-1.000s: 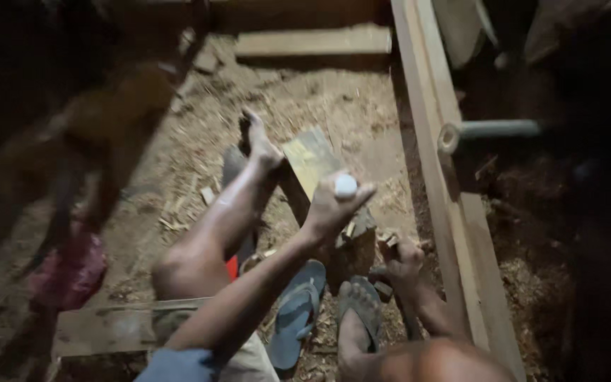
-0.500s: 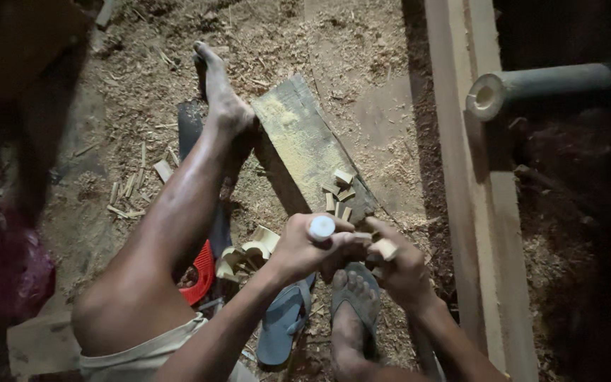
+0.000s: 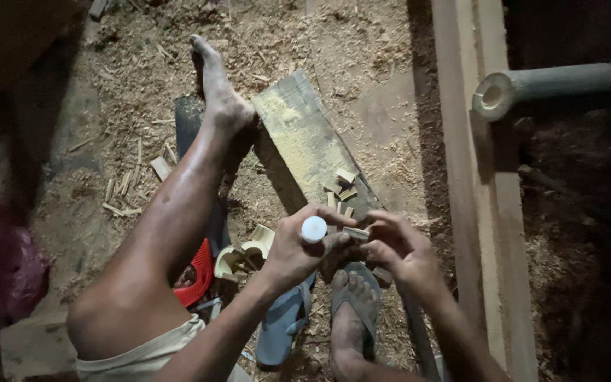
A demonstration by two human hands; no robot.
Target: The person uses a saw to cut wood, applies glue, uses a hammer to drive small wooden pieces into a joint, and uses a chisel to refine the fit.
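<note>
Sawdust and wood chips cover the ground where the person sits, one bare leg stretched beside a long yellowish plank (image 3: 305, 141). Left hand (image 3: 298, 251) is clenched around a small bottle with a round white cap (image 3: 314, 229), cap upward, poking out above the curled fingers. Right hand (image 3: 401, 247) pinches a small pale wood piece (image 3: 355, 233) between thumb and fingertips, held just beside the cap. More small blocks (image 3: 341, 185) lie on the plank just above. A red plastic object (image 3: 198, 274) sits under the knee, blue sandals (image 3: 284, 322) below the hands.
</note>
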